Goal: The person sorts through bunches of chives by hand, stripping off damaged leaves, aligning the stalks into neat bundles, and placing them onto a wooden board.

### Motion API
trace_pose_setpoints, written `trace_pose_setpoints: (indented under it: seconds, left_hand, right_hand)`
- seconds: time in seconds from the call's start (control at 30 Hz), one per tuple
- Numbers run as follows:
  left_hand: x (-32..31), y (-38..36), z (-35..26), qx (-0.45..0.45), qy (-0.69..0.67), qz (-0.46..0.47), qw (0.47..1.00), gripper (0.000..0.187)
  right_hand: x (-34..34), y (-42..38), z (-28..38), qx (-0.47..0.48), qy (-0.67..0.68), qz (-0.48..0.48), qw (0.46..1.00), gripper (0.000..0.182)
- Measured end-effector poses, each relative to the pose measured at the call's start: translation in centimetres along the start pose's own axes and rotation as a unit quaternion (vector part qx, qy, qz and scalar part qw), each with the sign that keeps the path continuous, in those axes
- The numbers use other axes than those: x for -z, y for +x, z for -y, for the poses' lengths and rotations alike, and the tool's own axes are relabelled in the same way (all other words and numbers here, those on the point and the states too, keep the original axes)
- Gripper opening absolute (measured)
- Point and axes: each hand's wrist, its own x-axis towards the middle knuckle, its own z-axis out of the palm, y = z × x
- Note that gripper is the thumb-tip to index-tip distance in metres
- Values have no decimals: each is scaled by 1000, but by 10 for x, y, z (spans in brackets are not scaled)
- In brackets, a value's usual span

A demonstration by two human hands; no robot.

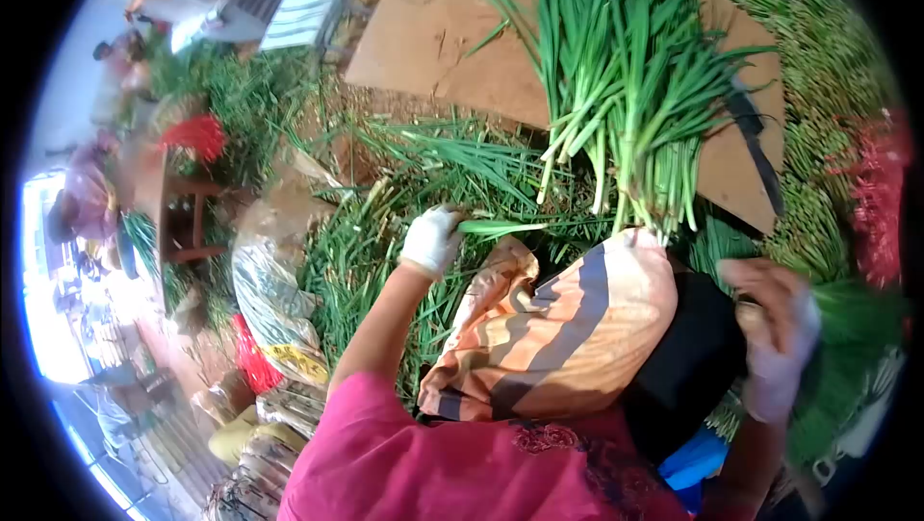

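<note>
Presently, my left hand (432,241) pinches green leaf (500,228); right hand (778,324) blurred, can't tell grip. Leek-like bunch (626,107) overhangs surface's (433,35) near edge: sleeve brush could spill stalks.

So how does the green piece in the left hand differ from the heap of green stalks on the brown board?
The green piece is a slim strip; the heap of green stalks is a broad mass. The left hand holds the piece crosswise, while the heap rests on the brown board, pale ends toward the camera. Both show green.
</note>
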Motion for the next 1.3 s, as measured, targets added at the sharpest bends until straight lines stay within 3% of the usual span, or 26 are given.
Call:
trace_pose_setpoints:
  seconds: [0.03,0.1,0.13,0.17,0.23,0.27,0.33,0.37,0.4,0.43,0.5,0.57,0.6,0.63,0.67,0.7,0.77,0.8,0.87,0.9,0.97,1.07,1.1,1.17,1.27,1.3]
  left_hand:
    - [26,-15,-13,-37,-44,-61,996,17]
    - [57,-49,-30,-26,14,-108,994,20]
    - [71,-61,-51,-31,10,-144,989,20]
    - [86,-72,-75,-35,4,-178,983,20]
    - [110,-85,-116,-119,5,-142,983,24]
    - [117,-88,-135,-150,-6,-127,981,27]
    - [110,-95,-156,-176,10,-134,975,24]
    - [101,-99,-155,-181,4,-143,973,22]
    - [82,-104,-128,-128,-21,-113,985,18]
    - [74,-111,-108,-43,-88,-49,994,20]
    - [62,-114,-65,164,42,128,977,31]
    - [61,-122,-26,169,108,218,955,53]
    - [55,-126,4,169,73,194,963,63]
    - [73,-124,-12,235,-107,122,958,59]
    - [66,-114,10,238,-170,77,953,58]
    - [60,-102,33,238,-232,33,943,58]
    - [78,-70,23,148,-287,-84,943,51]
    - [80,-47,29,119,-364,-121,916,49]
    - [96,0,20,112,-452,-165,870,48]
    - [105,25,7,93,-451,-171,871,49]
    - [114,73,-16,22,-398,-199,895,49]
    - [114,133,-61,-86,-338,-205,915,52]
    - [111,152,-76,-129,-284,-217,925,53]
    - [106,187,-99,-167,-179,-218,945,62]
    - [99,212,-156,-212,-90,-190,954,68]
    - [101,214,-175,-230,-32,-165,959,70]
  right_hand:
    - [-7,-10,3,36,-114,25,993,26]
    - [-37,-12,18,48,32,69,996,40]
    - [-48,-12,35,-23,98,129,987,51]
    - [-68,-9,30,139,7,80,987,63]
    - [-99,-21,56,17,220,191,956,77]
    - [-114,-22,63,18,287,190,939,76]
    - [-129,-23,80,6,485,152,861,41]
    - [-125,-19,83,-12,470,173,866,28]
    - [-78,-4,97,-33,499,133,855,18]
    - [-59,6,96,-77,580,129,800,17]
    - [-13,32,89,31,581,1,813,16]
    - [21,61,77,138,541,-110,822,16]
    - [35,70,79,147,510,-116,839,18]
    - [40,81,84,197,446,-170,856,21]
    - [28,104,81,249,425,-213,844,22]
    - [24,113,76,269,295,-233,887,21]
    - [-2,142,56,340,106,-297,886,16]
    - [-17,151,41,361,-49,-265,892,21]
    - [-52,143,30,228,-234,-38,944,51]
    - [-62,136,22,179,-249,30,951,60]
    - [-58,130,-4,149,-111,21,982,58]
    - [-52,150,-77,176,-151,-122,965,40]
    - [-42,156,-91,108,-115,-103,982,36]
    - [-34,173,-112,69,-194,-99,974,35]
    - [-41,211,-133,90,-276,-65,955,33]
    - [-51,221,-143,145,-297,-115,937,34]
